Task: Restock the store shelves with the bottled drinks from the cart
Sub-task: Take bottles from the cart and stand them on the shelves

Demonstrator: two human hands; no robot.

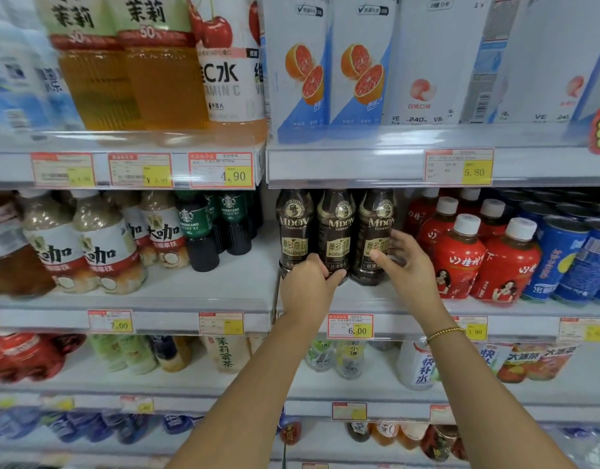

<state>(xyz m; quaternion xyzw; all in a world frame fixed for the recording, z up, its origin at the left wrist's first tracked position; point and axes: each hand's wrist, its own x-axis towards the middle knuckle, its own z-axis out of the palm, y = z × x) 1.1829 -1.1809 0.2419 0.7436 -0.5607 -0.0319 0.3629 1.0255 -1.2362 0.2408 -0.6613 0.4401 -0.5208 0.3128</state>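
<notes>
Forearms reach past the 6.00 price tag. Just above it, the left grip curls round the middle MDOV coffee bottle. The right grip clasps the right MDOV coffee bottle. Both bottles stand upright on the shelf.

Bright even light; edges blurred, wide-angle bowed; centre sharp.

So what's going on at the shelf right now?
A person has both hands on three dark coffee bottles standing upright at the front of the middle shelf, above the 6.00 price tag. The left hand grips low at the left and middle ones, with its thumb across the middle bottle's base. The right hand holds the rightmost bottle, thumb on its label. Red bottles stand just to the right. No cart is in view.
</notes>
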